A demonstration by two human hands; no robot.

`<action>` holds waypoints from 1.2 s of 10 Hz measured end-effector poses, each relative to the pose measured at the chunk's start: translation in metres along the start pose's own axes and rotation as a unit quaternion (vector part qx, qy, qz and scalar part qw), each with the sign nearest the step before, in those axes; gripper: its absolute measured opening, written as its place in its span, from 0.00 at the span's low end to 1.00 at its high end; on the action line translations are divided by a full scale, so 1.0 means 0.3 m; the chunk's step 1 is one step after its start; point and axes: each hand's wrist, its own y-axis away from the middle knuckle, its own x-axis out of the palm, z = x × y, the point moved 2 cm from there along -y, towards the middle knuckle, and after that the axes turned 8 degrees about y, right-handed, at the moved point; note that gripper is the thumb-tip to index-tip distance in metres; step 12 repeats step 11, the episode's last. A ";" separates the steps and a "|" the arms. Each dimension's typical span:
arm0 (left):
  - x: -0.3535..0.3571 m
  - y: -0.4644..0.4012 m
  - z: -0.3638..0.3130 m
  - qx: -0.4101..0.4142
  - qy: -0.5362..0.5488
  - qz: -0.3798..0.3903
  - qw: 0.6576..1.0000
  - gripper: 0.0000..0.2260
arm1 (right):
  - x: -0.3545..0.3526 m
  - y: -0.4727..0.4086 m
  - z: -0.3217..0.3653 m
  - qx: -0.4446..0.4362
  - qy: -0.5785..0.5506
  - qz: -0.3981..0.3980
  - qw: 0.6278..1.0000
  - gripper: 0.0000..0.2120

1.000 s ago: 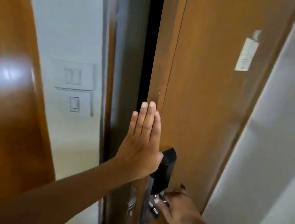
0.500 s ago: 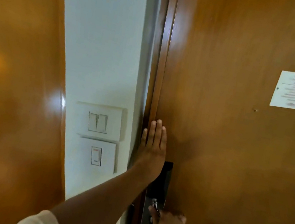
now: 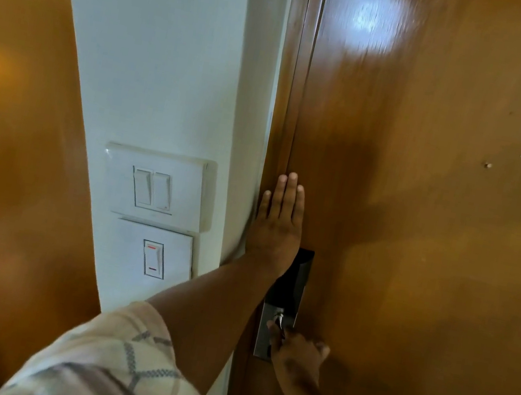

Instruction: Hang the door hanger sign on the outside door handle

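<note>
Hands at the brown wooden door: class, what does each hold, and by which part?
The right hand grips the silver metal door handle at its lever. The left hand holds nothing; it lies flat and open against the brown wooden door.

I have one view only, from the head camera: it looks forward and slightly down, close against the wooden door [image 3: 415, 259], its wide lens bending the white wall [image 3: 158, 57] and switch plates [image 3: 156, 186] at left.

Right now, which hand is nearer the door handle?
The right hand: it is at the door handle, fingers on it. The left hand lies flat on the door, above the lock plate.
</note>
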 end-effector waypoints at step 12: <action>-0.159 -0.012 0.011 0.022 0.035 0.068 0.997 0.50 | -0.573 -0.170 -0.002 -0.127 0.116 -0.173 0.970 0.21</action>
